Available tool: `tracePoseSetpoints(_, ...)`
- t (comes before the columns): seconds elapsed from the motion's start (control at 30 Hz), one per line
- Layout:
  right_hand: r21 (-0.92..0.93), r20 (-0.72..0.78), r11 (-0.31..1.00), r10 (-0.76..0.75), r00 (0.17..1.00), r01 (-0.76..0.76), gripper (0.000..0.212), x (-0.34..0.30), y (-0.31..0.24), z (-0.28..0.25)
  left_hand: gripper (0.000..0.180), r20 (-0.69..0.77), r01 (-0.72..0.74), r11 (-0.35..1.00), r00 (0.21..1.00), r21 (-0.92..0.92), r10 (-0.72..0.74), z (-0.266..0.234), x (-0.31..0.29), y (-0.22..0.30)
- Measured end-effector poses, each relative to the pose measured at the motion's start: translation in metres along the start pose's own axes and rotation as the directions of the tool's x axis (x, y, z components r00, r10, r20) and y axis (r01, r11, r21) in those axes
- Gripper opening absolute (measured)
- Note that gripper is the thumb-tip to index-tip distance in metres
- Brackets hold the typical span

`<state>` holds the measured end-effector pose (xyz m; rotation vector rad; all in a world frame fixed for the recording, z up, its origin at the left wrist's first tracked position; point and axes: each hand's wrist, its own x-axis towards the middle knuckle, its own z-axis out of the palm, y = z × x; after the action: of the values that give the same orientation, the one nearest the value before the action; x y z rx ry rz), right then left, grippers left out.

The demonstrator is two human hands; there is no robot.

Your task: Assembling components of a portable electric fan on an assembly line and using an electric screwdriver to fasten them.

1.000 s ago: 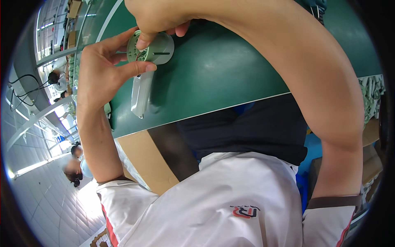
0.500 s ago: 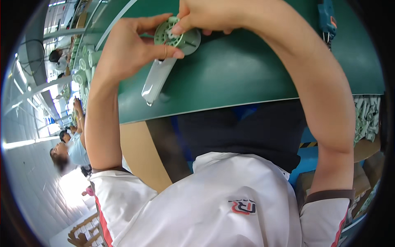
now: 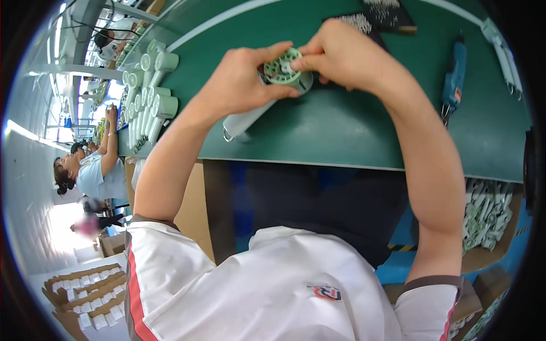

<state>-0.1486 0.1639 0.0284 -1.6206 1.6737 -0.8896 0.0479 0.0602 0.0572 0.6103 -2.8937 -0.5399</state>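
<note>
A handheld fan with a pale green, slotted round head (image 3: 272,75) and a whitish handle (image 3: 250,120) lies over the green table, its handle slanting toward me and ending in a small metal loop. My left hand (image 3: 236,82) grips the round head, thumb on the near side and index finger along the far rim. At the centre of the head, the thumb of my right hand (image 3: 341,57) presses on a small whitish hub piece, with its other fingers curled at the head's right side. Those fingertips are partly hidden, so any small part between them cannot be seen.
A blue electric screwdriver (image 3: 455,79) lies to the right, beyond it some pale handle parts (image 3: 503,54). Black trays of small parts (image 3: 392,14) sit at the back. Several fans (image 3: 165,105) stand at left near a co-worker (image 3: 96,170). Below right, a carton holds green parts (image 3: 486,216).
The view has shifted, showing more of the table, trays and fans at left. Both hands keep their hold on the fan; my right thumb stays at the hub.
</note>
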Motion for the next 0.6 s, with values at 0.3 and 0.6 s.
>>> tracePoseSetpoints(0.3, -0.055, -0.355, 0.934, -0.349, 0.867, 0.353, 0.036, 0.001, -0.002, 0.026, 0.072, 0.201, 0.35, 0.714, 0.936, -0.606, -0.289, -0.024, 0.008, -0.017)
tracePoseSetpoints(0.6, -0.099, -0.636, 0.642, -0.628, 0.448, 0.76, 0.072, -0.008, -0.014, 0.028, 0.042, 0.173, 0.203, 0.505, 0.979, -0.839, -0.107, -0.027, 0.002, 0.026)
